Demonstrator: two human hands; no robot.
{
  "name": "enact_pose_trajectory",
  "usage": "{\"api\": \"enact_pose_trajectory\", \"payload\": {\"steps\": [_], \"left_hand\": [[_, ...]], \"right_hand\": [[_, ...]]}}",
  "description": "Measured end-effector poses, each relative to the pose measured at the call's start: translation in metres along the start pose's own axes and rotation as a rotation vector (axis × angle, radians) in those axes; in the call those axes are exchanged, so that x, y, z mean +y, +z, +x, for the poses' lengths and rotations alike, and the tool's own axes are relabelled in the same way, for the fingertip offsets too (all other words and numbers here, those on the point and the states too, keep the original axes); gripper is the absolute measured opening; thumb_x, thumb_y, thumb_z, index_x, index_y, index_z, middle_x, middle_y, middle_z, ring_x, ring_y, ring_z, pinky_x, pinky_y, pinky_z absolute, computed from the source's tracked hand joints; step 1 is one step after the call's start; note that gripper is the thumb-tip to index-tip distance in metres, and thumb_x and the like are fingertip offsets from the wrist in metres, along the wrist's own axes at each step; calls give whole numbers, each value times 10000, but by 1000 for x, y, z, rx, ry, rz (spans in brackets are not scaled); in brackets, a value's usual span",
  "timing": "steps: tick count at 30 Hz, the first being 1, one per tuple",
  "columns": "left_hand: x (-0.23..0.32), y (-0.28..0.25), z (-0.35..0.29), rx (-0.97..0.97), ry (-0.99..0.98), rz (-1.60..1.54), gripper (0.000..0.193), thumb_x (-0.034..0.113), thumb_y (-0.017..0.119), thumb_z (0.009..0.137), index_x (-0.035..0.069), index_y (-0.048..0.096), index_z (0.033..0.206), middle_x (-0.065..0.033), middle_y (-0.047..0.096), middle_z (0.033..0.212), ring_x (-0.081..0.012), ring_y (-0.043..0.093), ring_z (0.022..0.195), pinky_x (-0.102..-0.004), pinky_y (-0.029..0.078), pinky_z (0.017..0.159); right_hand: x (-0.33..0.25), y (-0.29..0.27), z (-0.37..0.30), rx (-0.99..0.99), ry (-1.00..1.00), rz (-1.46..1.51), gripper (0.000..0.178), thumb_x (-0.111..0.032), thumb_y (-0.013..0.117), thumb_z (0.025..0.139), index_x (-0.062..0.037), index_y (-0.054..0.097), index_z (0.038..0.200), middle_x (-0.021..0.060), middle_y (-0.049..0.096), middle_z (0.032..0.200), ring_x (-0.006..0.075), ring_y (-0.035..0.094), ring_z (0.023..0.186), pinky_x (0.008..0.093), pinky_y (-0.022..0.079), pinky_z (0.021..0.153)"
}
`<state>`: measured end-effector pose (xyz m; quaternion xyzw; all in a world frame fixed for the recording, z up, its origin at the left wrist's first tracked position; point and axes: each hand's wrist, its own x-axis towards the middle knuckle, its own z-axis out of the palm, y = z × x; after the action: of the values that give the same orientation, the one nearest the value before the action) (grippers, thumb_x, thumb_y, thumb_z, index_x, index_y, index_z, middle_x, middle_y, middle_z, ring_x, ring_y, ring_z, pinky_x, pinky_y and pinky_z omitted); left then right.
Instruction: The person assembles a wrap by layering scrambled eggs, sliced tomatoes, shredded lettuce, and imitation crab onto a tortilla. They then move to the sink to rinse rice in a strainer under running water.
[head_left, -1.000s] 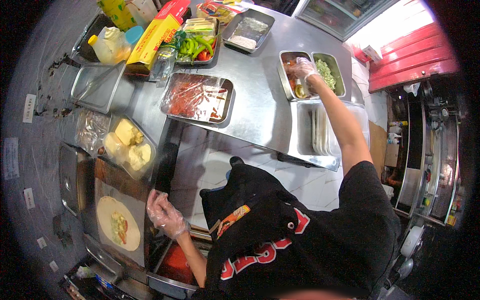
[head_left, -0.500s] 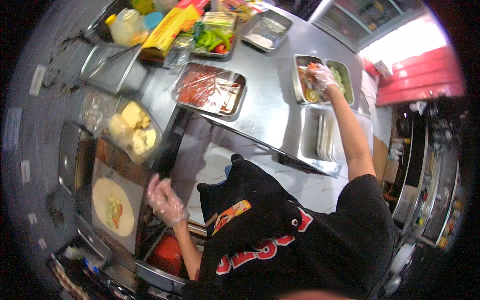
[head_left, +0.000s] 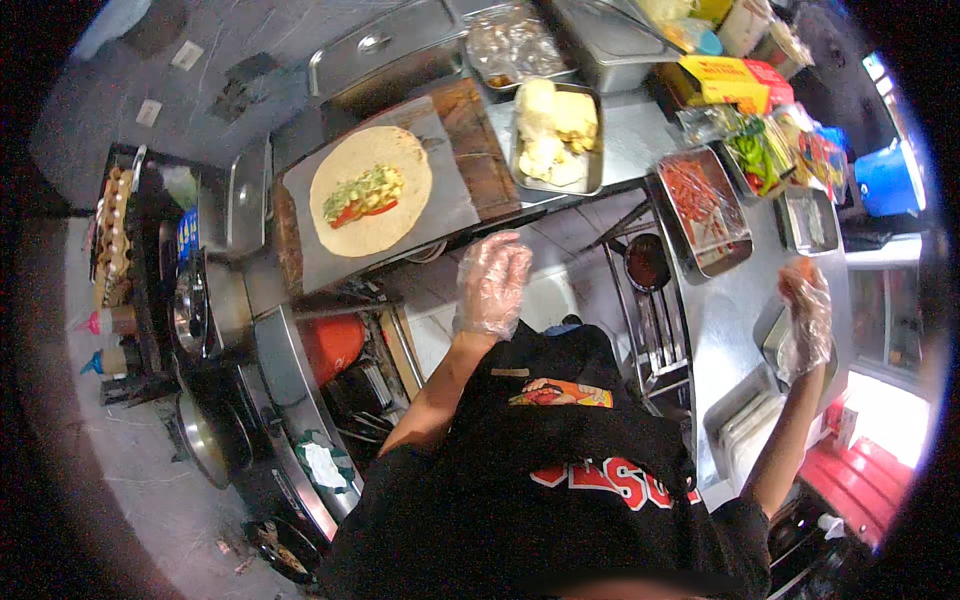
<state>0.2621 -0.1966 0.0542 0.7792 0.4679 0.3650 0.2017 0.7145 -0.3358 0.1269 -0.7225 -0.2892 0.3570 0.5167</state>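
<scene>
My right hand (head_left: 806,325), in a clear plastic glove, is over the right-hand counter with its fingers closed on orange food pieces (head_left: 797,270); their exact kind is unclear. Partly hidden beneath it is a metal container (head_left: 775,345). My left hand (head_left: 492,285), gloved as well, hovers in front of my body, fingers stretched upward and nothing visible in them. Beyond it, a round flatbread (head_left: 385,152) lies on a paper sheet (head_left: 453,198) over a wooden board (head_left: 480,150). Chopped green and pale filling (head_left: 368,190) with red slices rests on the flatbread.
Past the board stands a tray of yellow and white food chunks (head_left: 556,130). A tray of red strips (head_left: 695,200), a container of green peppers (head_left: 755,155) and a metal tray (head_left: 808,222) line the right counter. Stacked pale lids (head_left: 750,440) sit nearer me.
My right hand has lifted out of the food containers with orange pieces in its fingers. My view has swung left toward the flatbread. My left hand's fingers are closer together.
</scene>
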Motion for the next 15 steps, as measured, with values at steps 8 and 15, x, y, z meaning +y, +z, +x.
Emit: {"api": "enact_pose_trajectory", "payload": {"steps": [8,15], "left_hand": [[-131,-98,-14,441,-492,156,222,164,543,960,55,604,1144,-131,624,1158,-293,633,1007,-419,480,897],[-237,-165,-4,505,-635,-29,316,188,532,972,50,572,1253,-131,605,1249,-259,609,1097,-369,480,926]], "right_hand": [[-89,314,12,-678,-223,-319,284,-266,710,825,-55,623,993,22,624,809,117,592,666,249,491,609],[-123,550,-18,-965,-477,-624,420,-336,719,789,-73,643,1108,153,691,914,244,678,818,383,521,755]]}}
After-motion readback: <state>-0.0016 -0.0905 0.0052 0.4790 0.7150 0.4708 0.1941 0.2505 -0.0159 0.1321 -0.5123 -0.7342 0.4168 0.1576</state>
